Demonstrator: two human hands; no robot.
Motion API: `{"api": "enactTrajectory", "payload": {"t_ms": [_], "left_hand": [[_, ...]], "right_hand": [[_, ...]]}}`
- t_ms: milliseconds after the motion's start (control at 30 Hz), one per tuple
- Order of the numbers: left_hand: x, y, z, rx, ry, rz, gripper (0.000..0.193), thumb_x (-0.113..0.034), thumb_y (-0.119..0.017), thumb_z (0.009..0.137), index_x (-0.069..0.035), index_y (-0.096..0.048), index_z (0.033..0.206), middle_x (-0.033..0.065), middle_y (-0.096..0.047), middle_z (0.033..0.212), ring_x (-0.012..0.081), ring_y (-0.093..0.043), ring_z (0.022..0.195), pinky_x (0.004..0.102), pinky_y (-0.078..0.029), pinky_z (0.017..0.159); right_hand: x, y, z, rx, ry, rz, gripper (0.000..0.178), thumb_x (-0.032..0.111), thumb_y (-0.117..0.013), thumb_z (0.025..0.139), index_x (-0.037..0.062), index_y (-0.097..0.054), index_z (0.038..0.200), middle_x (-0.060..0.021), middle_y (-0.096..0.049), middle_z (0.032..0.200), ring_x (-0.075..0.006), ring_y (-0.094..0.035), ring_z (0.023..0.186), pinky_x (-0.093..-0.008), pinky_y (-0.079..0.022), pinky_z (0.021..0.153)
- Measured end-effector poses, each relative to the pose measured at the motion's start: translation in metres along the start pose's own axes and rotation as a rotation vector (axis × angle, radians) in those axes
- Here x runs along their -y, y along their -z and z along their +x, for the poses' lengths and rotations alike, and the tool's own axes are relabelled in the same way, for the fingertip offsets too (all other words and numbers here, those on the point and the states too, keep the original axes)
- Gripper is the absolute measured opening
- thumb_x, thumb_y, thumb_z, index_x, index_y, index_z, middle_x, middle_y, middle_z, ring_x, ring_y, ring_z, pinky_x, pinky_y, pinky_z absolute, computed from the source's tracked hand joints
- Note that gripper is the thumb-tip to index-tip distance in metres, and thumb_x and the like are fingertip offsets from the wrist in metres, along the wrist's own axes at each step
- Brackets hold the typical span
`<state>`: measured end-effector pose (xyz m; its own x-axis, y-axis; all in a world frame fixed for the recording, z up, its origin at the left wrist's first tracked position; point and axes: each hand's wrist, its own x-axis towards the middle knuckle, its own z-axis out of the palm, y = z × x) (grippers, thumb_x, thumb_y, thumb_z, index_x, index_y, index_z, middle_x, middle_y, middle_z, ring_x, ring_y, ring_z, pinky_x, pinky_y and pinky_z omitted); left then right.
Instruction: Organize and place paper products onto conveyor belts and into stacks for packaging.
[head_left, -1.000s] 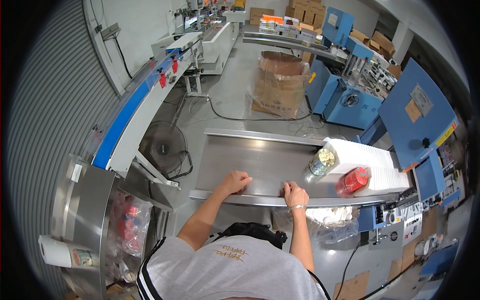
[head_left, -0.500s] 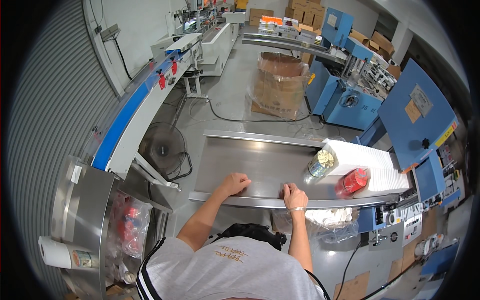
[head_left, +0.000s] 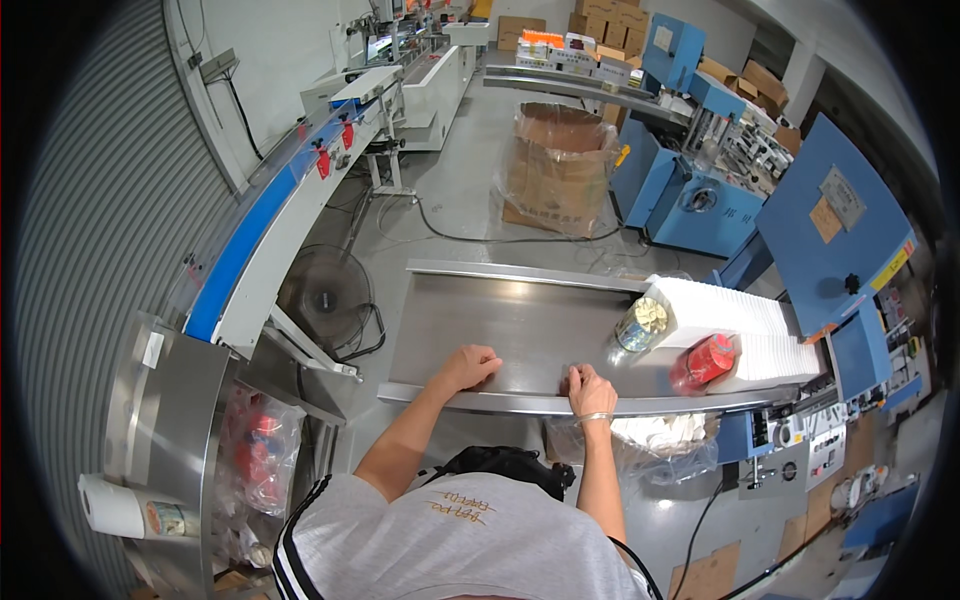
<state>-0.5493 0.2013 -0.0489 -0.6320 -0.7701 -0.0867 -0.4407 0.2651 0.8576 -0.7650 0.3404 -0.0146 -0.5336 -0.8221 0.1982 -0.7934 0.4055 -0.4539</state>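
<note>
My left hand (head_left: 472, 367) is curled into a loose fist over the near side of a long metal trough (head_left: 500, 330), its wrist by the near rail. Farther right, my right hand (head_left: 592, 391) rests at that same rail with its fingers bent in. I see nothing in either hand. To the right of my right hand, a red cylinder in clear wrap (head_left: 706, 362) lies against a row of stacked white folded sheets (head_left: 775, 365). Behind it, a gold-topped wrapped cylinder (head_left: 640, 323) leans on a second white stack (head_left: 720, 312).
A blue machine (head_left: 835, 215) stands at the trough's right end. To the left run a blue-belted conveyor (head_left: 245, 240) and a floor fan (head_left: 325, 298). A plastic-lined carton (head_left: 558, 175) stands beyond the trough. White material in a clear bag (head_left: 660, 437) sits below the near rail.
</note>
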Motion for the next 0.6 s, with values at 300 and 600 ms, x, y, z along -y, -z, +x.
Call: {"api": "enactTrajectory", "payload": {"t_ms": [300,600], "left_hand": [[-0.006,0.002,-0.001,0.031,0.066,-0.057,0.021,-0.023,-0.059,0.084,-0.003,-0.063,0.077,0.0038,-0.061,0.059,0.011,-0.057,0.049,0.0261,-0.046,0.048],[-0.016,0.006,-0.005,0.033,0.093,-0.061,0.021,-0.023,-0.058,0.084,-0.004,-0.064,0.08,0.0046,-0.061,0.06,0.0119,-0.056,0.047,0.0268,-0.045,0.046]], "right_hand": [[0.001,0.001,0.001,0.012,-0.017,0.017,0.028,0.035,-0.053,0.088,0.0091,-0.064,0.084,-0.0194,-0.063,0.072,-0.0403,-0.061,0.073,-0.0474,-0.049,0.067],[-0.003,-0.004,-0.002,-0.027,0.022,-0.011,0.025,0.033,-0.053,0.088,0.0108,-0.062,0.083,-0.0165,-0.064,0.069,-0.0376,-0.063,0.067,-0.0463,-0.05,0.063]]}}
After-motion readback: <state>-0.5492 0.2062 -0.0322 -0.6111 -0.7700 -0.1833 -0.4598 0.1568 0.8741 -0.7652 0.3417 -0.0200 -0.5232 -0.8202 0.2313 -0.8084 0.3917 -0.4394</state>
